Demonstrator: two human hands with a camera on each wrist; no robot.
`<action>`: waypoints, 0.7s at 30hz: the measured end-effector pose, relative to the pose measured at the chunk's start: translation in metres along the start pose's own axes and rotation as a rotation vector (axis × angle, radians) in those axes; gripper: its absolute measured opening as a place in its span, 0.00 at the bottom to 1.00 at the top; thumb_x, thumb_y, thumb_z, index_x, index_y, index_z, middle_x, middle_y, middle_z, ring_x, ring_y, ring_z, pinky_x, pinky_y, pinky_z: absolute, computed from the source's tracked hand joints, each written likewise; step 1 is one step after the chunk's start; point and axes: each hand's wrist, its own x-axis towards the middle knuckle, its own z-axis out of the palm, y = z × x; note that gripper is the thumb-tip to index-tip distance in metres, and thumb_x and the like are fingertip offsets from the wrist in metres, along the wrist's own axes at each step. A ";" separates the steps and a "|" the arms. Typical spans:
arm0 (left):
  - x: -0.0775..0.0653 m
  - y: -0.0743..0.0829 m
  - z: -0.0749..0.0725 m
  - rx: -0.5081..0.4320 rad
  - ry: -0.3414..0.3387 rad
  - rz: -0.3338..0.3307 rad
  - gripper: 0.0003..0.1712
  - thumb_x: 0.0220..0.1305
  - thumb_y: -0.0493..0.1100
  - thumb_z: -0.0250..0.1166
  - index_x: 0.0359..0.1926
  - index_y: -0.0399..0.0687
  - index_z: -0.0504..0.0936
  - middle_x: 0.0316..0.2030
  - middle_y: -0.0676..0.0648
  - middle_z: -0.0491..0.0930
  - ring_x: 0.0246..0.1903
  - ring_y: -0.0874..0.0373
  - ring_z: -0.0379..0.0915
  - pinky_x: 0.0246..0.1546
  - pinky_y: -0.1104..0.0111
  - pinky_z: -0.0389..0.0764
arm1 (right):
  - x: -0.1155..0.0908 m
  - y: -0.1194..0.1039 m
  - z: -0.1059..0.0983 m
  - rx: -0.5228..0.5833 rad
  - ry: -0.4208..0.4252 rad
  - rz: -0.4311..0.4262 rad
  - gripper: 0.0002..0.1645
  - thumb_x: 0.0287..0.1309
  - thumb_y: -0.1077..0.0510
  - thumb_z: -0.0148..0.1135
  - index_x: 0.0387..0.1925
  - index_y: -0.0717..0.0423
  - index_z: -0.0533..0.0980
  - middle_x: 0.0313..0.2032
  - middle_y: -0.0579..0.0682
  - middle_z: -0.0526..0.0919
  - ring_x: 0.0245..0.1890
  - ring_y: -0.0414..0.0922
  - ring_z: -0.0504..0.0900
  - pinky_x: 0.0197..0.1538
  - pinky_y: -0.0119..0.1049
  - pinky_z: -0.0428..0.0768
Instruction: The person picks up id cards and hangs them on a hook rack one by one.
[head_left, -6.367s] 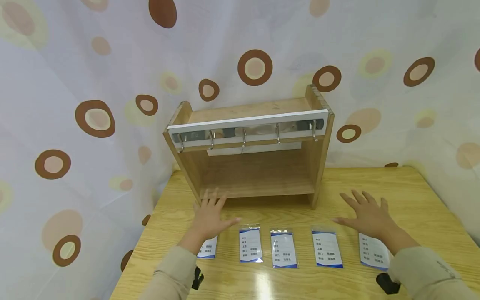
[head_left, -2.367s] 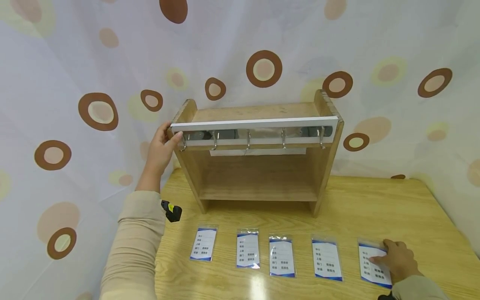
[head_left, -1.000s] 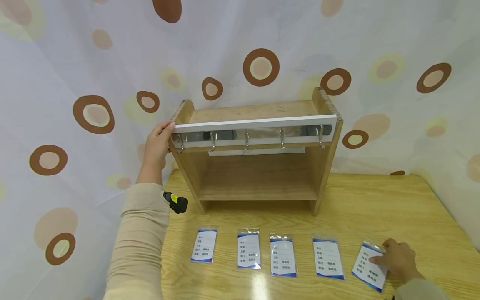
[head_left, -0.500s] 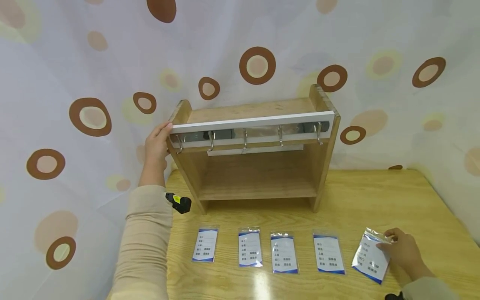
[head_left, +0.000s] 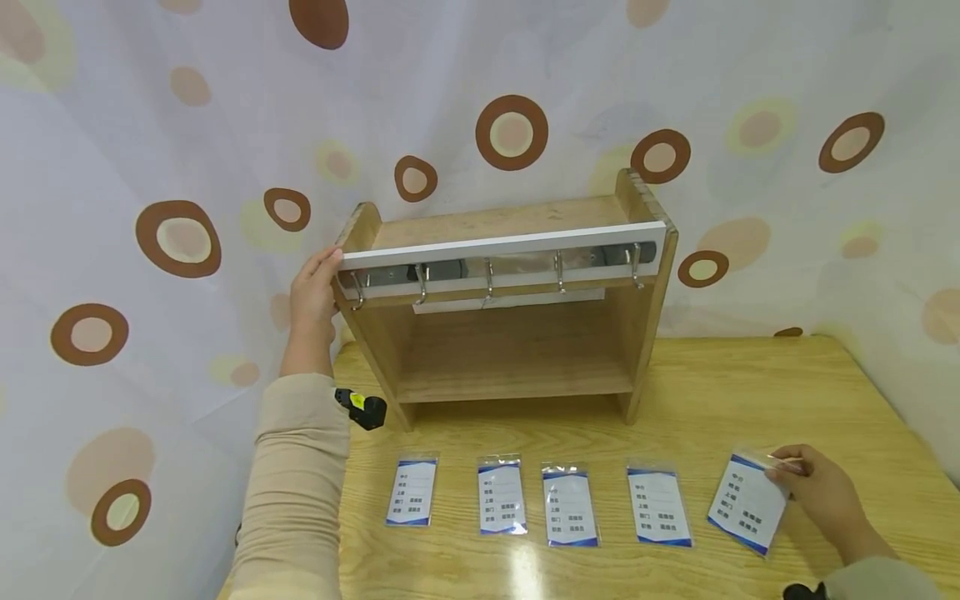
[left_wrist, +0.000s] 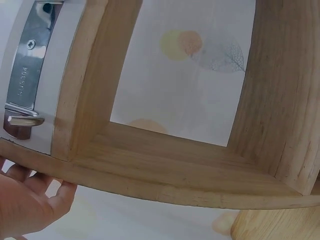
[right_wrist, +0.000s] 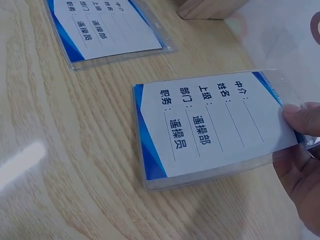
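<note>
My right hand pinches a clear-sleeved name badge by its top right corner, thumb on the printed face. In the right wrist view this badge tilts above the wood surface, its top end between thumb and fingers. My left hand grips the upper left corner of a wooden shelf. In the left wrist view the fingers of that hand curl against the outside of the side panel. A metal hook rail with several hooks runs across the shelf's white front strip.
Several more badges lie in a row on the wooden table before the shelf: one at far left, two near the middle and one right of them. A patterned cloth hangs behind. Black wrist cameras sit at both sleeves.
My right hand came down to the rightmost badge, turned it askew, pinched its top corner and lifted it. My left hand moved from above the table to the shelf's upper left corner.
</note>
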 end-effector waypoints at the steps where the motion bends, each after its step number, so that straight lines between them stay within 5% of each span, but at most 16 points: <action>1: 0.000 0.000 0.000 -0.005 0.001 -0.001 0.24 0.59 0.52 0.54 0.54 0.49 0.70 0.58 0.51 0.61 0.56 0.56 0.53 0.52 0.54 0.56 | 0.001 -0.001 -0.001 0.003 0.011 0.000 0.23 0.55 0.56 0.55 0.45 0.71 0.64 0.38 0.68 0.73 0.25 0.30 0.70 0.26 0.30 0.73; 7: 0.001 -0.002 -0.001 -0.023 0.020 0.003 0.24 0.58 0.51 0.54 0.54 0.49 0.70 0.58 0.51 0.60 0.56 0.57 0.52 0.53 0.55 0.56 | 0.010 -0.009 -0.004 0.050 0.065 -0.005 0.26 0.57 0.50 0.52 0.47 0.68 0.64 0.40 0.65 0.72 0.27 0.27 0.68 0.26 0.27 0.72; 14: 0.001 -0.002 0.000 -0.036 0.023 -0.007 0.24 0.58 0.52 0.55 0.54 0.50 0.71 0.57 0.50 0.61 0.55 0.54 0.54 0.52 0.54 0.56 | 0.022 -0.026 -0.006 0.181 0.140 -0.040 0.24 0.55 0.50 0.54 0.47 0.64 0.67 0.33 0.42 0.74 0.28 0.28 0.71 0.28 0.23 0.72; 21: 0.002 -0.002 0.000 -0.049 0.015 -0.007 0.22 0.58 0.51 0.55 0.52 0.49 0.72 0.55 0.50 0.63 0.54 0.53 0.55 0.52 0.52 0.55 | 0.048 -0.027 0.005 0.338 0.152 -0.136 0.19 0.51 0.53 0.58 0.44 0.57 0.71 0.33 0.44 0.75 0.29 0.34 0.74 0.28 0.26 0.74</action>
